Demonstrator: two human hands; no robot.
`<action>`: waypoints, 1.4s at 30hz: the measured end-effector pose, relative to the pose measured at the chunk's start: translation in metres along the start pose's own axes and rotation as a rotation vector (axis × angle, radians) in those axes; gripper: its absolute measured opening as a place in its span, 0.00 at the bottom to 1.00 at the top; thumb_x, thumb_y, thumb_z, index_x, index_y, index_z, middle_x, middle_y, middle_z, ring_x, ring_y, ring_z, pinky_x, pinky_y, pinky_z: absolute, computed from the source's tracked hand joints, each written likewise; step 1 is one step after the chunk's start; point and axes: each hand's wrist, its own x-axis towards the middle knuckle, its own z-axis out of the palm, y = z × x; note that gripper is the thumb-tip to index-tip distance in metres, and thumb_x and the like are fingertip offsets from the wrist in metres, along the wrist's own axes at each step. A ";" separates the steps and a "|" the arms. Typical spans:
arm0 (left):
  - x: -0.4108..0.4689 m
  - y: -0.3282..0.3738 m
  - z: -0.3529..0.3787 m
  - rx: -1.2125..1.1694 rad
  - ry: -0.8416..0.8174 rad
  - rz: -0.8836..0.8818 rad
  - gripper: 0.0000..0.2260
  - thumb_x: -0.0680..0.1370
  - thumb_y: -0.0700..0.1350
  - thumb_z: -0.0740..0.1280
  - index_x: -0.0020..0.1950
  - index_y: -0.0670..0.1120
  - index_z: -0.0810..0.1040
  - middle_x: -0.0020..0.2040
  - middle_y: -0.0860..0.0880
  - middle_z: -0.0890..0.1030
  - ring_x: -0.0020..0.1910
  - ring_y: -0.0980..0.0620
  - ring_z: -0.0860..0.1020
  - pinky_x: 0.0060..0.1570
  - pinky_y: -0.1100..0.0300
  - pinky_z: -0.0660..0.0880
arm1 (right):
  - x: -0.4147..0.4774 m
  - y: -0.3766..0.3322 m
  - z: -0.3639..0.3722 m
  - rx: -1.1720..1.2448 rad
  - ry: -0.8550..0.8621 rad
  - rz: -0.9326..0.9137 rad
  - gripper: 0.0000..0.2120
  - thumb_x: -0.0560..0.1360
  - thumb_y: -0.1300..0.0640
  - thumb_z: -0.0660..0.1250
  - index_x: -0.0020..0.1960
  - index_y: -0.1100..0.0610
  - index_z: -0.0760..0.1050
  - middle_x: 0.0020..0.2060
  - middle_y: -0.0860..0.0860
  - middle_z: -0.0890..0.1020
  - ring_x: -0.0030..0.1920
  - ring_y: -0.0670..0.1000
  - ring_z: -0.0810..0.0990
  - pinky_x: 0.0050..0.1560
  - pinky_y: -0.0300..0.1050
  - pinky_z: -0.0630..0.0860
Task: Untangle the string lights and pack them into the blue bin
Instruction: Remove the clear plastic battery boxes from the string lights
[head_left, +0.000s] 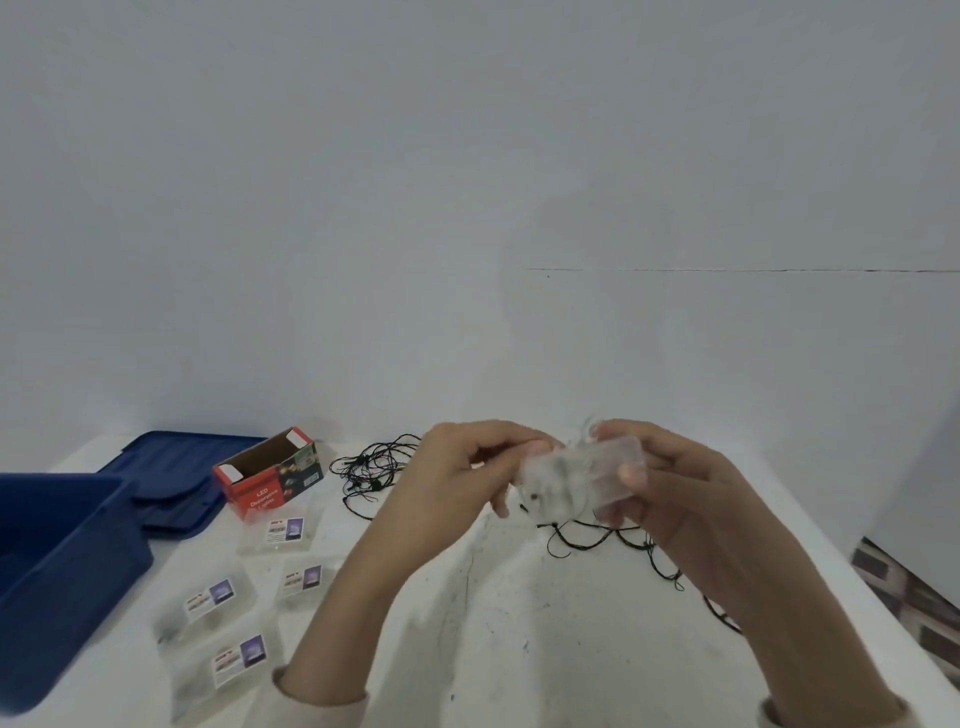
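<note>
White surface (519, 597): left hand (457, 483), right hand (675, 499) grip clear battery box (582, 478); black string lights (374, 467) tangled beyond, blue bin (62, 571) far left apparently unfilled.

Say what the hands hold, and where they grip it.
Both hands, left and right, hold a clear plastic box above the table, one at each end.

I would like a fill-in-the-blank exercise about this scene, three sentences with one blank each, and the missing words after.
1. Both the left hand and the right hand hold a clear plastic ____ above the white table.
2. The red cardboard box lies with its top ____.
3. The dark blue plastic bin stands at the ____ edge of the table, beside its flat blue lid.

Missing words: case; open; left
</note>
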 end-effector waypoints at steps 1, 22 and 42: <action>-0.002 -0.004 0.004 -0.071 0.000 -0.036 0.09 0.75 0.38 0.68 0.35 0.44 0.81 0.31 0.42 0.78 0.26 0.53 0.73 0.31 0.65 0.72 | 0.002 0.001 0.001 0.063 0.038 -0.018 0.24 0.55 0.51 0.81 0.48 0.59 0.82 0.38 0.58 0.81 0.34 0.52 0.79 0.35 0.41 0.77; -0.007 0.038 -0.002 0.782 0.056 0.330 0.15 0.79 0.51 0.54 0.50 0.52 0.79 0.42 0.53 0.79 0.41 0.50 0.79 0.41 0.51 0.76 | 0.018 0.015 0.020 -1.071 0.451 -0.424 0.16 0.68 0.58 0.65 0.54 0.48 0.79 0.35 0.41 0.77 0.36 0.43 0.75 0.41 0.30 0.72; -0.002 -0.015 0.014 -0.505 -0.136 -0.372 0.07 0.76 0.40 0.66 0.53 0.43 0.82 0.33 0.50 0.79 0.34 0.50 0.80 0.45 0.55 0.80 | 0.028 0.002 0.020 0.165 0.468 -0.201 0.08 0.72 0.68 0.64 0.51 0.60 0.74 0.34 0.54 0.82 0.32 0.50 0.81 0.39 0.38 0.79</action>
